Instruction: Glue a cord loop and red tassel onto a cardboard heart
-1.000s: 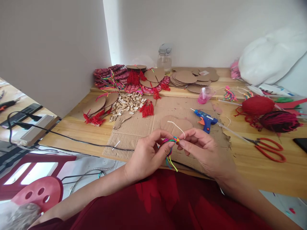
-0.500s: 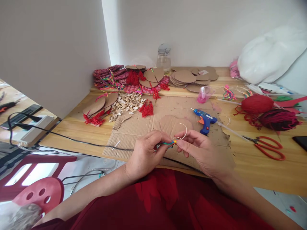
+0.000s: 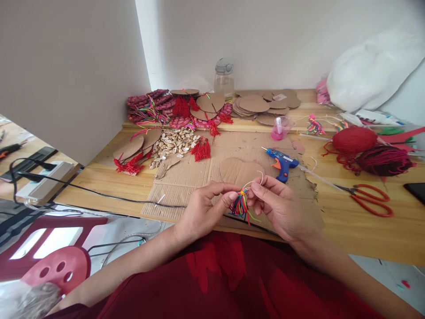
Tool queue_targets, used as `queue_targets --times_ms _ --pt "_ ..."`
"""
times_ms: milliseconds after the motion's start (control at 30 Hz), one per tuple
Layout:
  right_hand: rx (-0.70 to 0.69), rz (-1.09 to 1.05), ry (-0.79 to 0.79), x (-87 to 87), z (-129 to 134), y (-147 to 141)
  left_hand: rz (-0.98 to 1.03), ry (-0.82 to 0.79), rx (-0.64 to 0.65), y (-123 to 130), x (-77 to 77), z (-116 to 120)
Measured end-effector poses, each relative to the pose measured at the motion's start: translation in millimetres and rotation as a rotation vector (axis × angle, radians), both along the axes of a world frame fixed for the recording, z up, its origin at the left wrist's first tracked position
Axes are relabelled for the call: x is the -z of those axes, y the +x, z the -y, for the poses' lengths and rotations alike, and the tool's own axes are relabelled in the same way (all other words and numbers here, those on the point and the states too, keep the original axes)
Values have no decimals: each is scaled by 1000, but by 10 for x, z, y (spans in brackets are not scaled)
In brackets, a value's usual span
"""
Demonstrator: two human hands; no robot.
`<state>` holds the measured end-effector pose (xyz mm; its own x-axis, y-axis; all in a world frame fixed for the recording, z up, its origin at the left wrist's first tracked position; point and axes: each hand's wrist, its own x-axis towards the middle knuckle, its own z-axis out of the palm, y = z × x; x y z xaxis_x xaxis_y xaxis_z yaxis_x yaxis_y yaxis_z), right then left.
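- Two hands meet over the middle of the near edge of the worktop [image 3: 348,239], with a multicoloured tassel [image 3: 239,208] hanging between them.
- My left hand [image 3: 209,206] is nearly closed, thumb and forefinger pinching the tassel by its yellow binding [image 3: 243,192].
- My right hand [image 3: 279,208] is closed to a pinch on the cream cord [image 3: 262,177], just beside the binding; the cord's free end curls upward.
- Pulling that cord too hard could, I judge, loosen the binding and splay the strands; too slack a pinch might drop the tassel past the near edge.
- The black cable [image 3: 133,200] crosses under my wrists, so a careless sweep could snag it.
- The blue plastic glue gun [image 3: 283,165] lies just beyond my right hand; I cannot tell whether it is hot, but brushing its tip might burn me.
- Strands look thin and supple; the cardboard sheet [image 3: 195,177] is ridged and ragged along its right side; the peanut shells [image 3: 175,144], toward the far left, are rough and curved.
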<state>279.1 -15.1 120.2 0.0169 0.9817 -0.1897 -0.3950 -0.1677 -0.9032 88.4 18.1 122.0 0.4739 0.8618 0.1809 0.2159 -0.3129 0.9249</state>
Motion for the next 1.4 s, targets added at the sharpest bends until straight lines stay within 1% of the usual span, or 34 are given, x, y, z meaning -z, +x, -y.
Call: queue_targets --times_ms 100,167,267,367,467,533,633,800,900,1000,1133,1267,1400 --pt "-4 -30 7 8 7 -11 40 -104 -4 9 8 -14" --pt "-3 -60 -2 13 11 -6 7 -95 -51 13 13 -13" --pt "19 -141 -32 10 8 15 -68 35 -124 10 20 -2" --pt "38 -212 -64 -9 -2 30 -106 175 -150 0 39 2" --pt "65 -244 -71 -31 -16 26 -100 220 -153 -7 54 -4" --pt "79 -247 -59 -38 -26 21 -85 195 -141 -5 48 -5" --pt "70 -228 -34 -32 -36 20 -61 97 -119 4 24 0" --pt "-23 -155 -44 -7 -32 37 7 -59 -101 14 31 -3" --pt "-93 -94 -47 7 -22 37 64 -97 -79 10 55 -17" --pt "-126 -42 -38 13 -8 24 75 -102 -67 6 61 -25" --pt "-113 22 17 8 7 4 54 -110 -60 6 40 -21" --pt "-49 112 114 12 7 -6 48 -162 -37 20 16 -17" --pt "-27 143 145 19 4 -9 45 -183 0 39 17 -22"
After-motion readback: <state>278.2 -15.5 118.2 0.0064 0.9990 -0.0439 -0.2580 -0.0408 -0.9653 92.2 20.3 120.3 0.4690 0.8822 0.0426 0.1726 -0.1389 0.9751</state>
